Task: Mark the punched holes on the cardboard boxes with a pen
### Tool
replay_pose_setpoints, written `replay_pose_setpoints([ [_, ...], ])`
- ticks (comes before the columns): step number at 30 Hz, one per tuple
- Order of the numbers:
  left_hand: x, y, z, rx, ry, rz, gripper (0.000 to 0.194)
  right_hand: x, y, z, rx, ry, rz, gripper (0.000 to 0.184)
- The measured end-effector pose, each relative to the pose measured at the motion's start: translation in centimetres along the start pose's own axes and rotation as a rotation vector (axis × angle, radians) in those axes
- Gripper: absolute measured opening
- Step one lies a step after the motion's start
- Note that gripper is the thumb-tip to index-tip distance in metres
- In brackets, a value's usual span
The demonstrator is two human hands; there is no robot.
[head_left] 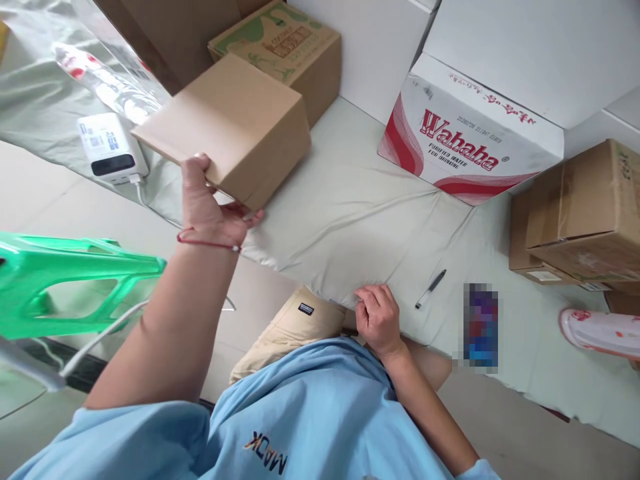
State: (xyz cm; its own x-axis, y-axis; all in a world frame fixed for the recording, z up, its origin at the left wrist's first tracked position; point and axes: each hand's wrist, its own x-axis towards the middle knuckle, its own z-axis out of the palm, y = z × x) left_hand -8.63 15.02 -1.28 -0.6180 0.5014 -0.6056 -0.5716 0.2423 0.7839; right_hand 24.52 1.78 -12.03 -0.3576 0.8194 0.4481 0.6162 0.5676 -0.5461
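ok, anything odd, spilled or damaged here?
The pixelated patch right of the pen: mosaicked, so I can't tell what it is. Otherwise just wrinkles in the cloth. The plain carton in the left hand shows no clear damage; no spill visible.

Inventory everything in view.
Plain cardboard box: one, brown, held.
Printed cardboard box: one, brown, behind it.
Wahaha carton: one, white-red, back.
Large cardboard: one, brown, back.
Taped cardboard boxes: several, brown, right.
Slim pen: one, black, right.
Pixelated item: one, blue, right.
Patterned cylinder: one, white, right.
Plastic power bank: one, white, left.
Crinkled plastic: one, clear, left.
Plastic stool: one, green, left.
Cloth: one, greenish, under boxes.
Panels: several, white, back.
Shirt: one, blue, torso.
Left hand: one, bare, on plain box.
Right hand: one, bare, cloth edge.
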Motion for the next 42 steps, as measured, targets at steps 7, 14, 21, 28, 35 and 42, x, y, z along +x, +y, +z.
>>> replay_pose_setpoints([
  [7,-10.0,-5.6,-2.3,-0.078,-0.437,-0.069,0.054,0.3,0.1,-1.2,0.224,0.026,0.22,0.022],
  [14,-12.9,-8.5,-3.3,0.114,-0.722,-0.062,0.077,1.6,1.0,-8.1,0.942,0.642,0.868,0.044],
  [21,-15.5,-10.7,-3.1,0.321,-0.946,0.181,0.091,0.2,0.1,-11.8,0.99,0.654,0.827,0.044],
  [28,-17.2,-10.2,-2.6,0.39,-1.138,0.209,0.073,-2.4,2.3,-13.2,1.129,0.633,1.02,0.037],
  [35,-15.7,-10.8,-2.7,0.464,-1.038,0.088,0.082,-2.6,1.7,-13.3,0.924,0.587,0.999,0.047],
  [42,-13.8,-11.6,-2.5,0.361,-0.888,-0.088,0.085,-2.6,-1.2,-12.9,0.647,0.347,0.746,0.054],
])
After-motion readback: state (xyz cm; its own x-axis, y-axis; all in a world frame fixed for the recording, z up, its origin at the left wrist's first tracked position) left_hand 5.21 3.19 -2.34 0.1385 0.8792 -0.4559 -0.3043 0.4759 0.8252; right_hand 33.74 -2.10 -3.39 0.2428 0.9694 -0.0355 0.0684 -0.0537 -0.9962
